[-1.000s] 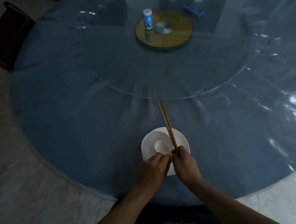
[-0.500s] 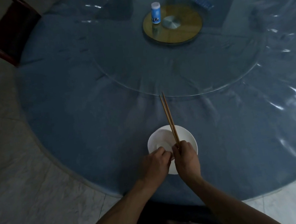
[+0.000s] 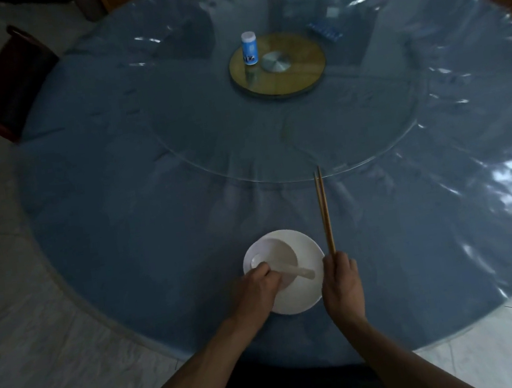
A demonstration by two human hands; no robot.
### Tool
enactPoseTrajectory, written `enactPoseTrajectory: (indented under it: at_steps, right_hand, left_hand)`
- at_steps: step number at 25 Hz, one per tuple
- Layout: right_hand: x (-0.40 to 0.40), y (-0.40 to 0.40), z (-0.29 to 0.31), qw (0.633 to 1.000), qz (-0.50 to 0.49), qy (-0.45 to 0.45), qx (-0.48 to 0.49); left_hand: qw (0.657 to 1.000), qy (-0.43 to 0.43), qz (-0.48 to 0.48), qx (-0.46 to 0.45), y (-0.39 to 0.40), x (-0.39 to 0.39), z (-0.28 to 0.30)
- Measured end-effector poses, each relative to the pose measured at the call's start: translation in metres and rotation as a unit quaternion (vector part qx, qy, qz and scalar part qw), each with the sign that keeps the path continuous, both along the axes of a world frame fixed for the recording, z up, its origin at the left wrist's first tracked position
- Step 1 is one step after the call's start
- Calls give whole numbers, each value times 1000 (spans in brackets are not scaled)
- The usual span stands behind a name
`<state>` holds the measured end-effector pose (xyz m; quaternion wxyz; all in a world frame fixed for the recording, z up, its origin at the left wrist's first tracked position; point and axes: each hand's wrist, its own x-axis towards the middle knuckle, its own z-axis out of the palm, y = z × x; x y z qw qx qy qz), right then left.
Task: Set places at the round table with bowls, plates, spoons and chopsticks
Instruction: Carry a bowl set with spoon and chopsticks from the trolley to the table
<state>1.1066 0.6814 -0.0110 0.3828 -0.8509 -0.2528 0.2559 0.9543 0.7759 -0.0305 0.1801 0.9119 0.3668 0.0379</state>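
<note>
A white plate point(image 3: 307, 294) lies near the front edge of the round blue table point(image 3: 122, 227). On it stands a small white bowl point(image 3: 280, 252) with a white spoon point(image 3: 297, 271) lying across it, handle pointing right. My left hand point(image 3: 255, 288) grips the bowl's near left rim. My right hand point(image 3: 341, 283) pinches the near ends of a pair of wooden chopsticks point(image 3: 324, 210), which point away from me just right of the plate.
A glass turntable point(image 3: 289, 157) covers the table's middle, with a wooden hub point(image 3: 278, 64) and a blue-and-white bottle point(image 3: 249, 48) on it. A dark chair point(image 3: 3, 87) stands at the far left. A blue packet point(image 3: 326, 32) lies beyond the hub. Another chair is below my arms.
My right hand has carried the chopsticks from over the bowl to the right side of the plate. My left hand has stayed at the bowl. The spoon now shows across the bowl.
</note>
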Motion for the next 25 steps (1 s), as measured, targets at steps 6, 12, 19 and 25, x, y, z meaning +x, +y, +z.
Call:
enactPoseTrajectory:
  at_steps: [6,12,19,25]
  right_hand:
    - [11,-30,-18,994,3,110,-11]
    - [-8,-45,-40,982,24,187,-21]
    - [-24,-47,-52,965,4,261,-31]
    - [-20,-45,-46,967,37,240,-81]
  left_hand:
    - [994,-105,31,-9,-27,9,23]
    - [910,-19,40,-412,-74,19,21]
    - [796,-71,195,-569,-80,21,10]
    - [765,-101,244,-588,-82,26,8]
